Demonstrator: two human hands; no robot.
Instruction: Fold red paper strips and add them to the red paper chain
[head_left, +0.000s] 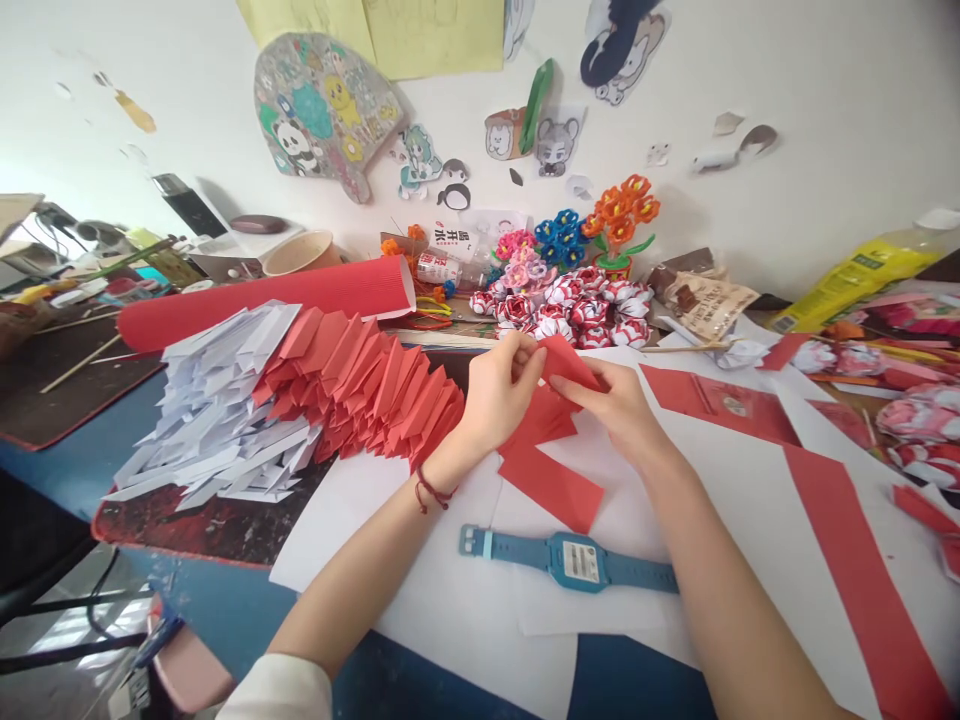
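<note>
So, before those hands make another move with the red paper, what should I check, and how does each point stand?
- Paper steadied by both the left hand and right hand: ok, both are at the red paper.
- Loose red pieces close by: ok, just below the hands.
- Space between forearms free: not ok, a blue watch lies there.
- Folded red pile untouched by the left arm: cannot tell, they overlap in view.
- Crease straight: cannot tell, fingers cover part.
</note>
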